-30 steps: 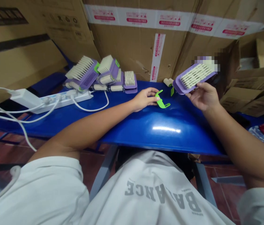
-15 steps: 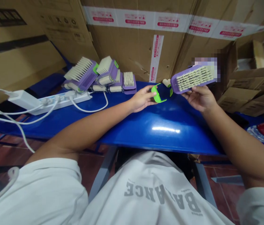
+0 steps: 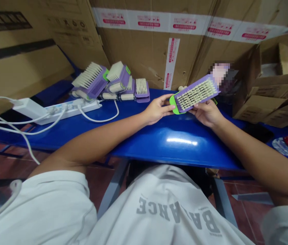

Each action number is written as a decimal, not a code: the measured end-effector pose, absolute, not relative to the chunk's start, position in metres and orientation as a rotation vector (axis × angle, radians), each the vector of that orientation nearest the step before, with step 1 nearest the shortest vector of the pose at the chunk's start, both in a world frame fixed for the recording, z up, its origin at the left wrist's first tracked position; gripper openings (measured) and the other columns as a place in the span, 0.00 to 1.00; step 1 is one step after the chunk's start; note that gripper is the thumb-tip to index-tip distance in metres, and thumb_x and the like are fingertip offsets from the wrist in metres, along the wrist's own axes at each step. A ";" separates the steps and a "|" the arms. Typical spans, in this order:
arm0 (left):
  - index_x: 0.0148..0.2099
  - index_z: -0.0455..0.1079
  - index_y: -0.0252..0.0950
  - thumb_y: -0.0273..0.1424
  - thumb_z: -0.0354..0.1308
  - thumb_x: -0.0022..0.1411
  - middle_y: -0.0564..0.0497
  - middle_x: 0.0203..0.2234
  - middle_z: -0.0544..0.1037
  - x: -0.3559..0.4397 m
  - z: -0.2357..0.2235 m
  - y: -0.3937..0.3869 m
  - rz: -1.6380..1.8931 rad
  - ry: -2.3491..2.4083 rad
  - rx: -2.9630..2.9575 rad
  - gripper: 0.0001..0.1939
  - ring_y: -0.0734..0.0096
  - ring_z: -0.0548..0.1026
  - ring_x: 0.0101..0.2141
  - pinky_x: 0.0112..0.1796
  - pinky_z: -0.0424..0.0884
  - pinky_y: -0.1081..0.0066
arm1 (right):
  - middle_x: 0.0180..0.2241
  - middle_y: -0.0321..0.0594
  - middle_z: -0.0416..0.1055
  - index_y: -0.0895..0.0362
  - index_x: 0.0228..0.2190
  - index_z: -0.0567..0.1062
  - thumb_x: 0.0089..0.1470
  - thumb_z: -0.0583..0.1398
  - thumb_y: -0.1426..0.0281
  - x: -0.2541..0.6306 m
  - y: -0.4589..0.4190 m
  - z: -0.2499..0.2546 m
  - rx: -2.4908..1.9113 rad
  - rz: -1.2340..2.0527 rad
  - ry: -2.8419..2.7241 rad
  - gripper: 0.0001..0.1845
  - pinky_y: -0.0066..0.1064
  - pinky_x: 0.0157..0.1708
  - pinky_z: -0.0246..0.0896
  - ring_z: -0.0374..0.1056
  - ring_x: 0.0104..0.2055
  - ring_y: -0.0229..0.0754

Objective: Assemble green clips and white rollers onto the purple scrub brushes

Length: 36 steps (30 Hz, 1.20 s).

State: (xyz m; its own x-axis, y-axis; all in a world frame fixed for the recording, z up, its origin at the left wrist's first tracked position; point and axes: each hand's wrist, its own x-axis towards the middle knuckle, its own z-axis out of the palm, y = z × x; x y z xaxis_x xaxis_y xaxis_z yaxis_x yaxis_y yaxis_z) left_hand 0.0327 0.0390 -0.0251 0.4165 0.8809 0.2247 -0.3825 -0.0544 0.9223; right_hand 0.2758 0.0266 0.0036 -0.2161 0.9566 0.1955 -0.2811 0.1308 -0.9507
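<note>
Well, left fingers (image 3: 165,106) holding green plastic clip (image 3: 175,110), right fingers (image 3: 197,107) grasping purple brush (image 3: 196,92)

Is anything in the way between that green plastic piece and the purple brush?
No, nothing visible stands between them. The bright green plastic piece, at the fingertips of the left hand, touches the end of the purple white-bristled brush held by the right hand.
</note>
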 end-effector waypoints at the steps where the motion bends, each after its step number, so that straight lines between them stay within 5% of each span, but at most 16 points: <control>1: 0.58 0.75 0.42 0.30 0.78 0.56 0.49 0.49 0.82 0.033 -0.025 0.038 1.110 0.528 1.226 0.29 0.56 0.81 0.54 0.62 0.72 0.39 | 0.38 0.34 0.84 0.49 0.36 0.75 0.33 0.81 0.64 0.272 0.026 0.001 -0.768 1.374 -1.244 0.29 0.56 0.56 0.77 0.81 0.48 0.53; 15: 0.57 0.72 0.42 0.29 0.76 0.60 0.52 0.43 0.81 0.030 -0.022 0.044 1.147 0.565 1.206 0.26 0.59 0.81 0.53 0.63 0.71 0.40 | 0.33 0.24 0.82 0.43 0.35 0.75 0.39 0.79 0.65 0.305 0.036 0.020 -0.581 1.210 -1.177 0.24 0.44 0.61 0.75 0.81 0.44 0.45; 21: 0.57 0.74 0.43 0.32 0.79 0.56 0.52 0.44 0.80 0.035 -0.023 0.034 1.128 0.572 1.223 0.29 0.59 0.80 0.53 0.62 0.73 0.43 | 0.40 0.34 0.84 0.48 0.37 0.76 0.34 0.81 0.68 0.268 0.024 -0.001 -0.721 1.431 -1.237 0.29 0.55 0.57 0.77 0.80 0.52 0.53; 36: 0.58 0.73 0.44 0.33 0.78 0.57 0.52 0.43 0.80 0.035 -0.020 0.035 1.140 0.559 1.232 0.28 0.59 0.80 0.54 0.62 0.72 0.45 | 0.38 0.33 0.83 0.48 0.35 0.75 0.33 0.80 0.67 0.276 0.027 0.004 -0.713 1.343 -1.206 0.28 0.54 0.57 0.77 0.80 0.50 0.53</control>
State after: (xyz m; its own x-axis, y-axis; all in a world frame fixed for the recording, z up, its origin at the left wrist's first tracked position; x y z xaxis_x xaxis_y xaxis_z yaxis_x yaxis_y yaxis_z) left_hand 0.0350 0.0351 -0.0205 0.3832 0.8953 0.2272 -0.3685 -0.0774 0.9264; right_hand 0.2761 0.0270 0.0044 -0.1775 0.9560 0.2334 -0.3341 0.1645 -0.9281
